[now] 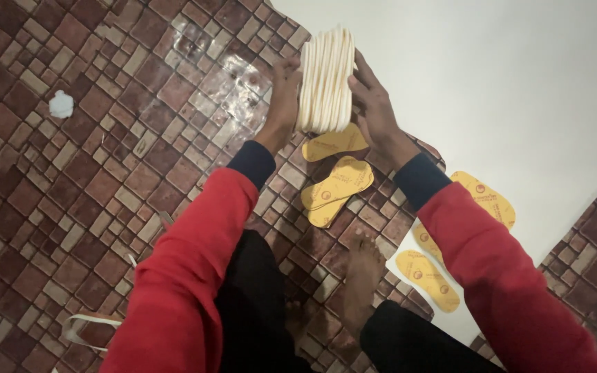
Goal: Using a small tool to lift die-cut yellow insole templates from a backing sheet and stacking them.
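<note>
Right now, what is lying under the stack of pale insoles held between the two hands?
Below the stack of pale insoles, a yellow insole lies on the tiled floor, partly covered; the white sheet begins alongside. Anything directly beneath is hidden.

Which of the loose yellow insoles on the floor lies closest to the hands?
The single yellow insole just under the held stack of insoles, between the left hand and right hand; the others lie nearer the person's feet.

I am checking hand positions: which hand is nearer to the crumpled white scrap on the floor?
Left. The left hand grips the insole stack on the side facing the white scrap; the right hand is beyond the stack.
</note>
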